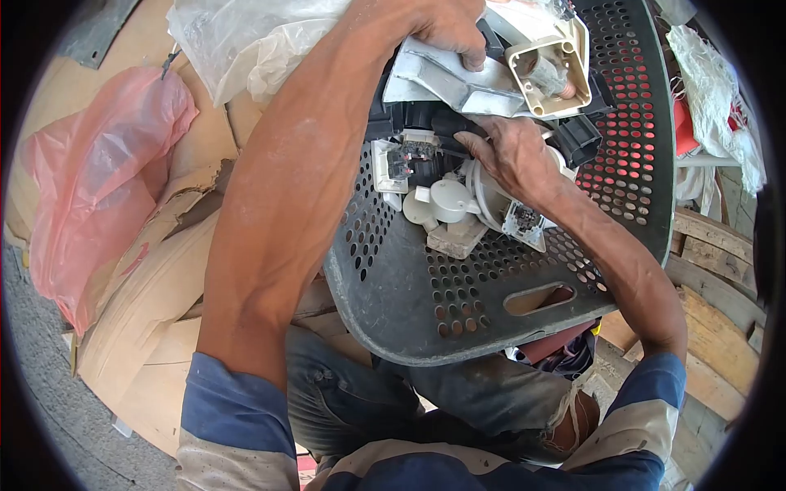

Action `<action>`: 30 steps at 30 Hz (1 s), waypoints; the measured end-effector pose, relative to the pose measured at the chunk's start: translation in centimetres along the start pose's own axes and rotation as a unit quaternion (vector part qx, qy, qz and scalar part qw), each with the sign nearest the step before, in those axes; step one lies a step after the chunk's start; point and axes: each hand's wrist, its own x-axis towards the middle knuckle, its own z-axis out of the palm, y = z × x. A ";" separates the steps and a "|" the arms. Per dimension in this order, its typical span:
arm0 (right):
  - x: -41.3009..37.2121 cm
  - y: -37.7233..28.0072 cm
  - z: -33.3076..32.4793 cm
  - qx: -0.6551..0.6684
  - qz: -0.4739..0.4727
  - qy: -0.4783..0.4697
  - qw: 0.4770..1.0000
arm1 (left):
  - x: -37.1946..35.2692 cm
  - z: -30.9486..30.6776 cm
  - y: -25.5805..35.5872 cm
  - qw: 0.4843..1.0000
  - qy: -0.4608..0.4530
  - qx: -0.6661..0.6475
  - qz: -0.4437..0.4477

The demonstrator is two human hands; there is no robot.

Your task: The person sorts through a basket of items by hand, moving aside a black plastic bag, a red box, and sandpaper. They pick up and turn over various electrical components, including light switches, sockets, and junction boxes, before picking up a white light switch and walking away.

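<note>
At the top of the view, my left hand (450, 31) is closed over a scuffed grey-white plastic piece (450, 80), one fingertip pressing on its face. Below it, my right hand (520, 159) reaches in among the scrap, thumb and forefinger against a black plastic part (446, 124); its other fingers are hidden. A cream plastic box (580, 59) with a coil inside lies beside the grey-white piece. Round white plastic parts (450, 200) and a white socket-like piece (389, 168) with exposed contacts lie under my hands. All this is in a black perforated basket (385, 319).
A pink plastic bag (98, 180) lies on torn cardboard (155, 327) at the left. Clear plastic sheeting (246, 41) is at the upper left. Wooden boards (720, 327) and a white torn sack (712, 90) stand at the right. My knees are beneath the basket.
</note>
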 end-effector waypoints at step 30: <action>-20.4 5.3 -7.0 0.185 0.287 0.560 0.755 | -2.5 5.8 5.4 0.942 0.313 0.082 0.086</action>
